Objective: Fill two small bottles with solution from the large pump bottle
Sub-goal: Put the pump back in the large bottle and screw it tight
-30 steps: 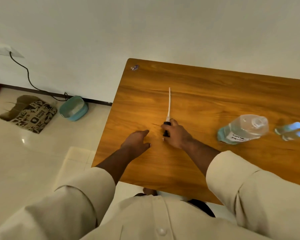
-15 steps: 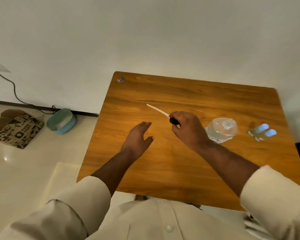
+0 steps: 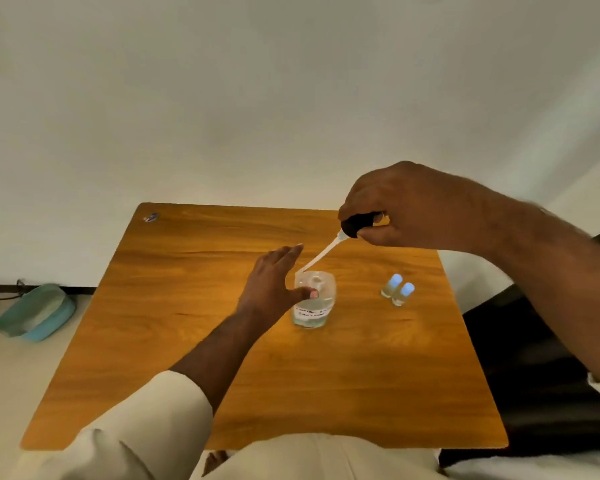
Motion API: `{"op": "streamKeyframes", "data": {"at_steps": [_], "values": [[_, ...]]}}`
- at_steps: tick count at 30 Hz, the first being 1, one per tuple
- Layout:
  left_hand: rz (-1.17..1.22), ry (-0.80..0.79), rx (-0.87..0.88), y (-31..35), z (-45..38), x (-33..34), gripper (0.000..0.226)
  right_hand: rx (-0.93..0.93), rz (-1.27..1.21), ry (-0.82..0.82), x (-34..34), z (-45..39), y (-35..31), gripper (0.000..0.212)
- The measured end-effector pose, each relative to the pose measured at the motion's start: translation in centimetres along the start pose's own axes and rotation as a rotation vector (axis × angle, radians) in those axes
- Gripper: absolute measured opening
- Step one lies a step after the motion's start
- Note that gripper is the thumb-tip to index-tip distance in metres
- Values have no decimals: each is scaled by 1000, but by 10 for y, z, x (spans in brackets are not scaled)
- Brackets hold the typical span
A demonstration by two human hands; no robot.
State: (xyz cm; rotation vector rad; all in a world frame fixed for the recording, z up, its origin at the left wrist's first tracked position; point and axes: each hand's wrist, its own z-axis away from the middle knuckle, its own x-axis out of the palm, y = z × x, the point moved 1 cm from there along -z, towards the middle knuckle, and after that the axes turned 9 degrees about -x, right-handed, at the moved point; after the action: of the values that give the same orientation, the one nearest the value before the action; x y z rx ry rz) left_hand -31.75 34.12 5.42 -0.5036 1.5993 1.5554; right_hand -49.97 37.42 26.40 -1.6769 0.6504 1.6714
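Observation:
A large clear bottle (image 3: pixel 314 308) with a white hand-written label stands open-topped in the middle of the wooden table (image 3: pixel 174 341), part full of clear liquid. My left hand (image 3: pixel 274 285) is at its left side, thumb pressed on the bottle wall, fingers spread. My right hand (image 3: pixel 406 206) is raised above and to the right, shut on the black pump head (image 3: pixel 357 225); its white tube (image 3: pixel 321 254) slants down-left, tip at the bottle's mouth. Two small bottles with pale blue caps (image 3: pixel 397 289) stand side by side right of the large bottle.
A small dark scrap (image 3: pixel 150 217) lies at the table's far left corner. On the floor at the left sits a teal bowl (image 3: pixel 37 317). A dark seat (image 3: pixel 548 375) is beside the table's right edge. A white wall rises behind the table.
My right hand lifted the pump off the table and carried it right, over the large bottle. My left hand went from flat on the table to the bottle's side. The view shifted right.

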Motion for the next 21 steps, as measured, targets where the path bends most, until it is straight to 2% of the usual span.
{"op": "streamKeyframes", "data": {"at_steps": [7, 13, 18, 21], "values": [[79, -8, -156, 6, -4, 36, 77, -60, 82, -67, 2, 17, 20, 26], [148, -31, -174, 0, -9, 46, 64, -63, 97, -128, 13, 18, 29, 30], [191, -74, -185, -6, -14, 48, 67, -125, 105, -200, 50, -14, 25, 27], [302, -91, -227, -13, -12, 53, 67, -190, 145, -268, 81, -45, 23, 24]]}}
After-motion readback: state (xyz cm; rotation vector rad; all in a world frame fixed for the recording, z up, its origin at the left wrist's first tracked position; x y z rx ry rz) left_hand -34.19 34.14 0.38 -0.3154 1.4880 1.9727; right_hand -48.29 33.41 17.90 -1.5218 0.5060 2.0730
